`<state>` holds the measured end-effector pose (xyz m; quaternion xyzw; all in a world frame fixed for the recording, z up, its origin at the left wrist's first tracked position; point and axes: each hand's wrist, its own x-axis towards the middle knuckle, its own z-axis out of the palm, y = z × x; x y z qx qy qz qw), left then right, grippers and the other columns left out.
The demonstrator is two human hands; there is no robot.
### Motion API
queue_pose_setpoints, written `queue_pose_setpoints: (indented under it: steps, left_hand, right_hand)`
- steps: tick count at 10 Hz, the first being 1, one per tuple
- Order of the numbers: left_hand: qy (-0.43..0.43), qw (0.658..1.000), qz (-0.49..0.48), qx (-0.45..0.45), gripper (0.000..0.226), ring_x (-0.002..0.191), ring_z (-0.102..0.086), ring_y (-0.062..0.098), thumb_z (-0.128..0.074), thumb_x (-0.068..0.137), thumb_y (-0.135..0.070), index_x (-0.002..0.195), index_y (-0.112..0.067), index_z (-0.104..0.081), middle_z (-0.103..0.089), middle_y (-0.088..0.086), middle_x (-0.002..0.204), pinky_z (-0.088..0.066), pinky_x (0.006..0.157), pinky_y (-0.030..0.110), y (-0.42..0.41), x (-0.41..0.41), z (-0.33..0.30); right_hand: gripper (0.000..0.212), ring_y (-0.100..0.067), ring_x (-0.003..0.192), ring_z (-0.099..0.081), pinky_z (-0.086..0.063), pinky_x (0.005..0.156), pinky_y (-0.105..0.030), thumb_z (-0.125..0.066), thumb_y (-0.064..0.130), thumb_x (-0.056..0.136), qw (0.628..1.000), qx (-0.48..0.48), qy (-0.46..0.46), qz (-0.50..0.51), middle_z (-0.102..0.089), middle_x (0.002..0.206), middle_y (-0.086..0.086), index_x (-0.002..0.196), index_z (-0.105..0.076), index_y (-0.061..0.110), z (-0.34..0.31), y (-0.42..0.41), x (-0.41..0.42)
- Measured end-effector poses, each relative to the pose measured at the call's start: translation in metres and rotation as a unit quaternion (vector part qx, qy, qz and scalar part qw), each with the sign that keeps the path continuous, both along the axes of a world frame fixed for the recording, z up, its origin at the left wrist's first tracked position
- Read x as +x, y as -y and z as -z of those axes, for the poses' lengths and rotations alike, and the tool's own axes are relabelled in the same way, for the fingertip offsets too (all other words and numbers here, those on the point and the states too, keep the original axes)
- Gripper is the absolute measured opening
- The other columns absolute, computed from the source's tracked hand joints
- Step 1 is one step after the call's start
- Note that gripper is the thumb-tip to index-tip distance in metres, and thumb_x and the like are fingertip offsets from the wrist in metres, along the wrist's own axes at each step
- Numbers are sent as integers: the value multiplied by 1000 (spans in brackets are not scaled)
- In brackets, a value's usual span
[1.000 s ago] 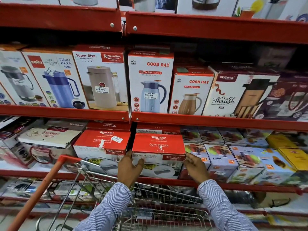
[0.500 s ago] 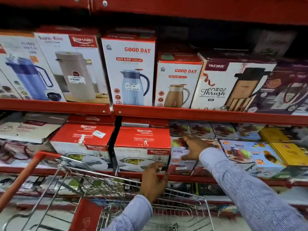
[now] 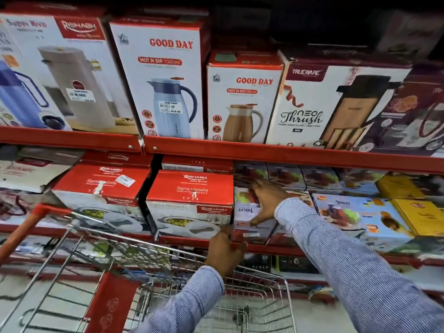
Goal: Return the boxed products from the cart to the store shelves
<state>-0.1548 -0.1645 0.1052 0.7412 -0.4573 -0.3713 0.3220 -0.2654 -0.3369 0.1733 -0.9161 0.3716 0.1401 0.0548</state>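
A red-and-white Rishabh casserole box (image 3: 192,189) sits on the middle shelf, square to the front. Right beside it stands a white juicer box (image 3: 245,212). My right hand (image 3: 265,203) clasps the juicer box, fingers over its top edge and thumb on its front face. My left hand (image 3: 225,252) is curled against that box's lower left corner, at the red shelf lip (image 3: 187,240). The wire cart (image 3: 144,251) with its red handle (image 3: 31,224) stands just below my arms; what I see of its basket holds no boxes.
The upper shelf (image 3: 288,155) carries tall flask boxes, among them Good Day (image 3: 165,75) and Neo Thrush (image 3: 312,104). A second Rishabh box (image 3: 101,186) lies left of the first. More juicer boxes (image 3: 355,212) and yellow boxes (image 3: 418,215) fill the right.
Both hands have left the sides of the red Rishabh box and shifted right: the right onto the juicer box, the left to its lower corner. My view has moved closer and to the right.
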Motion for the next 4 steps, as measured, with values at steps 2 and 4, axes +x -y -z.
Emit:
queue_pose_setpoints:
  steps: [2, 4]
  left_hand:
    - [-15, 999, -12, -26, 36, 93, -73, 16, -68, 84, -28, 119, -23, -60, -76, 0, 109, -60, 80, 28, -5, -1, 5]
    - [59, 991, -13, -121, 33, 95, -71, 11, -62, 87, -20, 118, -29, -63, -75, -6, 110, -55, 77, 16, -8, 7, -14]
  right_hand:
    - [105, -31, 114, -50, -48, 94, -41, -73, 74, 42, 1000, -9, -10, 3, -50, 125, -13, 120, -47, 9, -6, -8, 0]
    - [102, -28, 134, -40, -39, 107, -42, -73, 66, 55, 997, -15, 59, 42, -38, 147, -3, 138, -38, 20, -14, -24, -14]
